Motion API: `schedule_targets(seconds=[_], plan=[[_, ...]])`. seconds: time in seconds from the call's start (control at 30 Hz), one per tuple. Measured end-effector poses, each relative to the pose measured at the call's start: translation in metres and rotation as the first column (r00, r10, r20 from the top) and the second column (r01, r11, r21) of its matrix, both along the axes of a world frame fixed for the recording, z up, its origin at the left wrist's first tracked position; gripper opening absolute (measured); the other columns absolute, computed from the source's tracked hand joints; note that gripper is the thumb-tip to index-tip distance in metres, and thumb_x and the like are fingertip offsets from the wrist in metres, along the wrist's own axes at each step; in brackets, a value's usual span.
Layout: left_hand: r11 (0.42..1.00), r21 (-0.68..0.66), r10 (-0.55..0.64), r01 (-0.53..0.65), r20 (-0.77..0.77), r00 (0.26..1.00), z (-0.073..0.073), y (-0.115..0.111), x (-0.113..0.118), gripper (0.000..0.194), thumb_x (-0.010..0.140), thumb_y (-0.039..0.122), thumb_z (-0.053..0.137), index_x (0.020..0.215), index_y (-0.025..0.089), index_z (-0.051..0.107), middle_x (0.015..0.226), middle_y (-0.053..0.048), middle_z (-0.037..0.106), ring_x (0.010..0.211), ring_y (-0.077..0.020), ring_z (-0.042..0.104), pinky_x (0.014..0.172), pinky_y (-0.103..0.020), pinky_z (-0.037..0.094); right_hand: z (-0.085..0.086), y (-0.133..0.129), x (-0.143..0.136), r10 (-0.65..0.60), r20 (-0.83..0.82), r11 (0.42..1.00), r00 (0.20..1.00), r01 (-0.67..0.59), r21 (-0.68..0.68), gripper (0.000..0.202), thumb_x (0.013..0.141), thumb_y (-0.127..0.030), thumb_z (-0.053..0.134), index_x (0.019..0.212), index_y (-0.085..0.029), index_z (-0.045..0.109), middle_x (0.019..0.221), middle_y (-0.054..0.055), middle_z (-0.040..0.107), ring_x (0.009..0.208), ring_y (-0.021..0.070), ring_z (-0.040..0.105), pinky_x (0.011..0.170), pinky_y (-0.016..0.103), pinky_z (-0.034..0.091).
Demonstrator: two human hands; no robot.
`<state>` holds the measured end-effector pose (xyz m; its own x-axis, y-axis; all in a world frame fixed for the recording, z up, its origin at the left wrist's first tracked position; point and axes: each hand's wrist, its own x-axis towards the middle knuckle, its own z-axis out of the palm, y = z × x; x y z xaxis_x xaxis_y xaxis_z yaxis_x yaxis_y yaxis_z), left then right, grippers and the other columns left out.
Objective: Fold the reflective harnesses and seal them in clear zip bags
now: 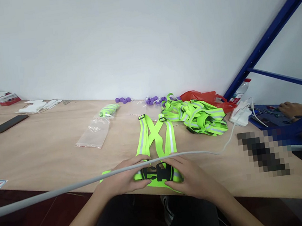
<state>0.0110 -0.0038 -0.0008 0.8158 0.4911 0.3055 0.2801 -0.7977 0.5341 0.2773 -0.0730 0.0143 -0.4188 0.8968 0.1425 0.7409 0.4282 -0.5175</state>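
A neon-green reflective harness (143, 139) with silver stripes lies on the table in front of me, its shoulder straps crossing and stretching toward the wall. At its near end is a black side-release buckle whose two halves face each other, a small gap between them. My left hand (123, 177) grips the pronged buckle half (149, 172) between thumb and fingers. Around the socket half (163, 172) my right hand (190, 174) is closed in the same way. A white cable (106, 174) passes across the view in front of both hands.
A heap of similar green straps (203, 115) lies right of the harness, by a red plastic bag (206, 96). Clear bags (94, 132), purple rolls (123, 100) and a phone (8, 124) lie leftward and behind. At far right, another person's hand (292, 109) is near a blue rack (271, 39).
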Motion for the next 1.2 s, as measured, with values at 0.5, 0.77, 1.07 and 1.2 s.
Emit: schedule_targets(seconds=[0.5,0.77,1.07,1.2], plan=[[0.998,-0.065,-0.025,0.026,0.009,1.0,0.002,-0.004,0.004,0.041,0.093,0.039,0.067,0.129,0.023,0.058,0.125,-0.009,0.067,0.11,-0.0238,0.067,0.095,-0.03,0.053,-0.001,0.0,-0.005,0.021,-0.04,1.0,0.999,-0.021,0.005,0.048,0.078,-0.019,0.076,0.125,-0.019,0.062,0.126,0.009,0.068,0.117,0.0254,0.062,0.101,0.038,0.051],[0.988,-0.136,-0.072,0.073,0.011,0.997,0.007,-0.003,0.001,0.072,0.09,0.042,0.072,0.152,0.031,0.037,0.144,-0.01,0.057,0.129,-0.0278,0.058,0.107,-0.037,0.047,-0.005,-0.001,-0.002,0.022,-0.056,1.0,0.998,-0.021,0.009,0.048,0.08,-0.023,0.075,0.127,-0.023,0.063,0.125,0.009,0.068,0.116,0.0258,0.062,0.099,0.039,0.052],[0.98,-0.177,-0.097,0.094,-0.01,0.995,0.009,-0.006,0.0,0.077,0.091,0.023,0.068,0.157,0.03,0.028,0.155,-0.011,0.046,0.141,-0.0295,0.046,0.115,-0.043,0.041,-0.006,0.003,-0.002,0.062,-0.078,0.998,0.995,-0.064,-0.026,0.053,0.08,-0.023,0.076,0.131,-0.021,0.061,0.127,0.01,0.067,0.118,0.0266,0.061,0.101,0.041,0.051],[0.98,-0.179,-0.099,0.09,-0.045,0.994,0.003,-0.007,0.004,0.079,0.091,0.022,0.067,0.157,0.03,0.027,0.157,-0.011,0.044,0.141,-0.03,0.046,0.115,-0.043,0.041,-0.01,0.005,-0.004,0.097,-0.081,0.995,0.992,-0.099,-0.025,0.056,0.079,-0.023,0.078,0.132,-0.021,0.061,0.131,0.011,0.066,0.122,0.027,0.06,0.104,0.042,0.05]])
